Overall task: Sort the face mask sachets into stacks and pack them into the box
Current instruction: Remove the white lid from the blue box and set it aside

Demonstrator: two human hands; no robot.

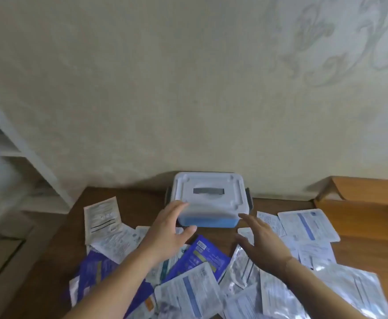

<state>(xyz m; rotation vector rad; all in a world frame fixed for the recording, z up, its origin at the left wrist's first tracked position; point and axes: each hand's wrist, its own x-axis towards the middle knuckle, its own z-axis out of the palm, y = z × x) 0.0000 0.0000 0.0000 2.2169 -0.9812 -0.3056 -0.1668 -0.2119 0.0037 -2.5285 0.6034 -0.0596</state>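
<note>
Right now both hands are reaching for the box, which sits shut at the back of the worktop, hard against the wall. The left hand has its fingers spread, the fingertips at the near left corner of the lid; whether they touch it I cannot tell. The right hand hovers just off the near right corner, fingers straight and apart, holding nothing. So neither grip is clamped on anything yet.

The sachets lie loose and overlapping across the near half of the worktop, white, silvery and dark blue mixed together, none stacked.

To my eye the step is getting the box open or pulled forward. It looks to have dark latches on both sides, so I would release those first rather than pry at the lid. Lifting with both hands evenly should stop it tipping, and the lid wants setting down clear of the sachets.
</note>
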